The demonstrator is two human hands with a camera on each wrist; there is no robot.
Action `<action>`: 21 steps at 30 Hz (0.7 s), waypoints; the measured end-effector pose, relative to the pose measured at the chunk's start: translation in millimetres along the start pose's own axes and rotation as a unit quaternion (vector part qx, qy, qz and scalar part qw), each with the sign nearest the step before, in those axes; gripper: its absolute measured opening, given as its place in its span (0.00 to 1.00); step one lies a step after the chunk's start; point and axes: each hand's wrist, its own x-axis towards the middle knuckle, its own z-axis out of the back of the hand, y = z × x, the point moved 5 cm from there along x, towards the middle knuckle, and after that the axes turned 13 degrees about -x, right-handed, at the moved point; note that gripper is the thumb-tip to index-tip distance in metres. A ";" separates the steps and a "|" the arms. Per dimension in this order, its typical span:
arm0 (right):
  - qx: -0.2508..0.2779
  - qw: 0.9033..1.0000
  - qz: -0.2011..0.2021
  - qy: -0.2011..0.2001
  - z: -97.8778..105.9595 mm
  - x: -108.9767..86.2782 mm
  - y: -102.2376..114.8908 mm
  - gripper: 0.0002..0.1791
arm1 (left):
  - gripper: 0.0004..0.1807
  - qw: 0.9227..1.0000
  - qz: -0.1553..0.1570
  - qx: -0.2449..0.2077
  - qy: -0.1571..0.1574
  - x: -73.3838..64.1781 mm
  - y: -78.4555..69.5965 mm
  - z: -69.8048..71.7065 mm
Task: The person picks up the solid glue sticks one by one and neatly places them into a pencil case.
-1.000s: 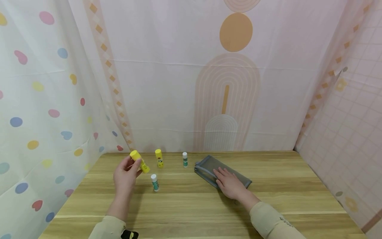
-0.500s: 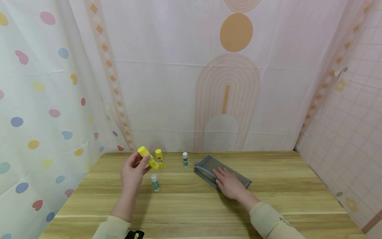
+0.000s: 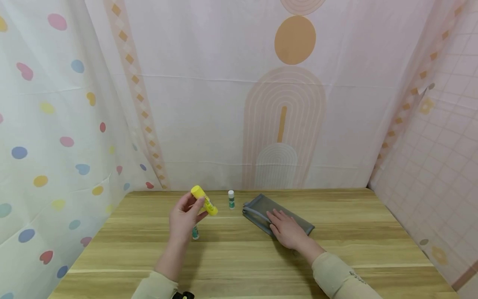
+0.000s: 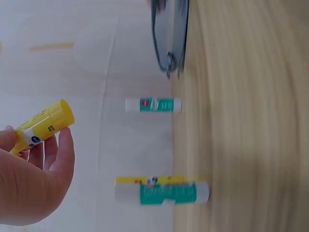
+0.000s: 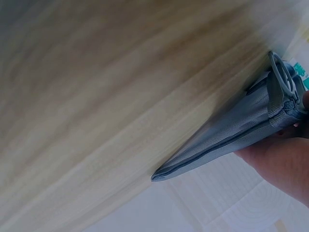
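My left hand [image 3: 185,219] holds a yellow glue stick [image 3: 204,201] between thumb and fingertips, tilted and raised over the table. In the left wrist view the end of this glue stick [image 4: 59,115] points away from the palm. A white-and-green glue stick [image 3: 196,233] stands upright just beyond that hand, its top covered by it. Another yellow glue stick [image 4: 149,180] is hidden in the head view but shows behind the green one in the left wrist view. My right hand [image 3: 288,232] rests with extended fingers on a grey mesh zip pouch [image 3: 257,204].
A second white-and-green glue stick [image 3: 231,200] stands upright near the back edge, left of the pouch. The wooden table [image 3: 239,265] ends at a patterned curtain [image 3: 209,124], with more curtains at both sides.
My left hand has moved to the right with the yellow glue stick, passing in front of the other yellow one and covering it. The right hand and pouch have stayed put.
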 end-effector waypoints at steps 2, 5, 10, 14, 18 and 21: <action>0.000 1.000 0.000 0.000 -0.3 0.3 -0.4 0.25 | 0.22 1.000 0.006 -0.010 0.007 -3.3 5.2 -6.2; 0.000 1.000 0.000 -0.001 -0.1 0.8 -0.7 0.25 | 0.21 0.999 0.015 -0.025 0.019 -7.9 13.0 -15.2; 0.001 1.000 0.002 -0.002 1.4 0.4 0.0 0.25 | 0.20 0.997 0.038 -0.046 0.039 -14.1 26.2 -28.2; 0.004 1.000 0.001 -0.002 1.9 0.2 0.2 0.24 | 0.22 0.994 0.068 -0.066 0.049 -18.4 37.9 -36.6; 0.001 1.000 0.000 -0.002 0.6 0.6 -0.5 0.25 | 0.24 0.990 0.102 -0.085 0.048 -22.2 49.7 -43.1; -0.002 1.000 0.001 -0.004 -1.0 1.5 -1.6 0.24 | 0.25 0.987 0.117 -0.090 0.056 -24.7 57.6 -47.6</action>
